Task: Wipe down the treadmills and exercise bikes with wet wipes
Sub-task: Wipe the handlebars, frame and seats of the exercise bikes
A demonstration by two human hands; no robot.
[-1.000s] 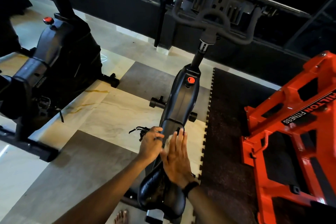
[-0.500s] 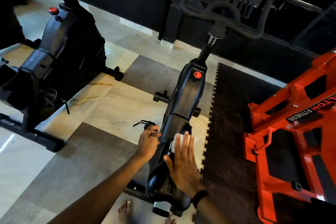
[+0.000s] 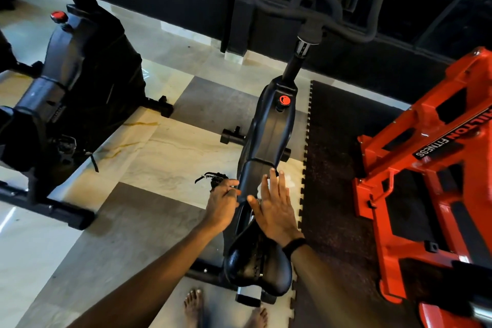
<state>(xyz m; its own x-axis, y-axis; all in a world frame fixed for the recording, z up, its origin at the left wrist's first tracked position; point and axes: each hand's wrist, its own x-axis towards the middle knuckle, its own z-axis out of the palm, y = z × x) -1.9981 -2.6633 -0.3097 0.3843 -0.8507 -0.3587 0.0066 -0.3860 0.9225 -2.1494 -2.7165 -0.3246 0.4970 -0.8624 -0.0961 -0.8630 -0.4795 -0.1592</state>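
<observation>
While wiping: right hand flat, fingers straight, pressing wet wipe on bike frame.
Frame axis: 12 o'clock from fingertips.
Left hand: loosely curled, bracing frame.

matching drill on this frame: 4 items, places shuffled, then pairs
Column 1:
1. wet wipe
2. left hand
3. red knob
4. orange machine

Column 2:
A. on top of the near exercise bike's black housing
B. at the frame's right edge
C. under the flat right hand
D. on the left side of the bike frame, beside the pedal

Pairs: 1-C, 2-D, 3-A, 4-B
</observation>
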